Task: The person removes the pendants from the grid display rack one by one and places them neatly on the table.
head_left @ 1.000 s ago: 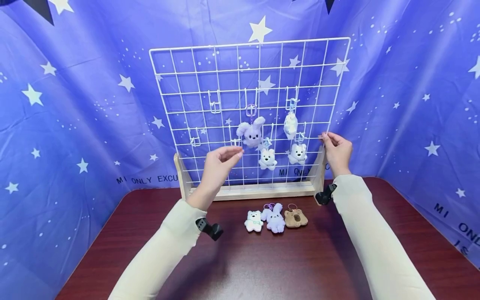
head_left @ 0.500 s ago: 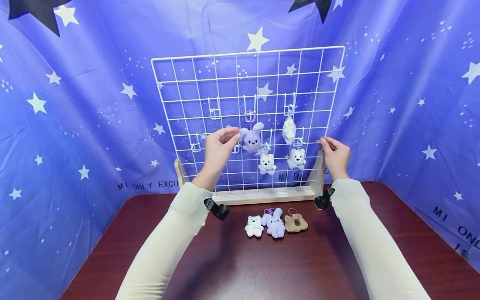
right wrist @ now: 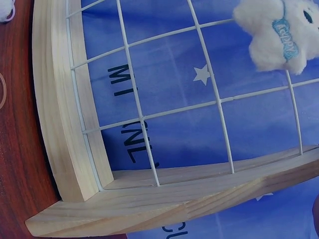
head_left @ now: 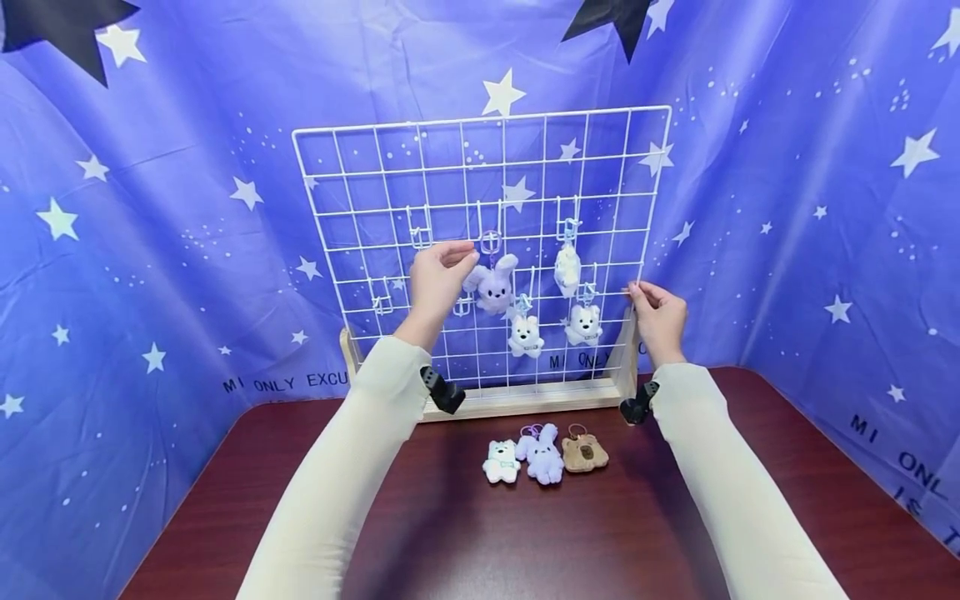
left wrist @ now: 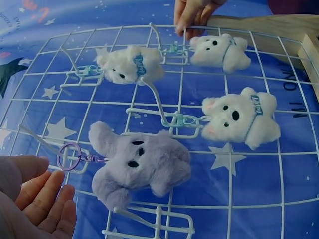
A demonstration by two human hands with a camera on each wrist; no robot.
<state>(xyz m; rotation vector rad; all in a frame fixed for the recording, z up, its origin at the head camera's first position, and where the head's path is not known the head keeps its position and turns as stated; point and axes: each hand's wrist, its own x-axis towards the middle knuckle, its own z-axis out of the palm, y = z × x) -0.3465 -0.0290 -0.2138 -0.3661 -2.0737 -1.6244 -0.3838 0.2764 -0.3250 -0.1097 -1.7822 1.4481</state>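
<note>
- At far left: blue backdrop point(head_left: 187, 150), printed with white stars; its left lettering point(head_left: 292, 384), in black, reads "MI ONLY EXCU".
- Left of centre: left hand point(head_left: 438, 282), thumb and relaxed fingers parted, just beside a purple ring point(left wrist: 79, 158); whether a fingertip touches the ring cannot be told.
- Centre: lavender rabbit point(head_left: 494, 292), hanging by that ring on the white wire grid point(head_left: 482, 120).
- Below centre: dark red-brown table point(head_left: 525, 542), wood-grained and glossy, bearing a white bear point(head_left: 502, 467) with a label too small to read, a second rabbit point(head_left: 546, 464) and a brown bear point(head_left: 581, 452), side by side before the pale wooden stand point(head_left: 525, 405).
- Right of centre: three hanging bears point(head_left: 526, 337), white, their blue neck bands point(right wrist: 285, 40) carrying script not clearly legible; low behind them, middle lettering point(head_left: 581, 361) reads "MI ONLY".
- Right: right hand point(head_left: 660, 318), thumb and forefinger pinching the grid's edge.
- Far right: right lettering point(head_left: 921, 473), partly cropped, shows "MI", "ONL" and "IS".
</note>
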